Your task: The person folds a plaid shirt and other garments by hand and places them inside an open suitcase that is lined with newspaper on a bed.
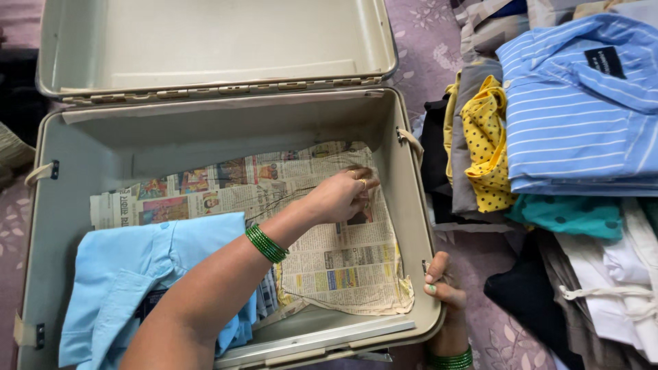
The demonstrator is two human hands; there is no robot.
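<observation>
The left hand (343, 195), fingers curled, presses the newspaper (343, 260) lining the suitcase (404, 205), its arm hiding part of the blue shirt (116, 274), while the right hand (442, 277) grips the rim beside piled clothes (562, 137).

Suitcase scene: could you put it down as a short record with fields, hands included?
Container: open beige suitcase, lid up
Lining: newspaper spread over its floor
Inside: folded light blue shirt at the left
Left hand: pressing on the newspaper, fingers bent
Right hand: gripping the suitcase's right rim
Wrists: green bangles
Beside it: pile of folded clothes, a blue striped shirt on top
</observation>
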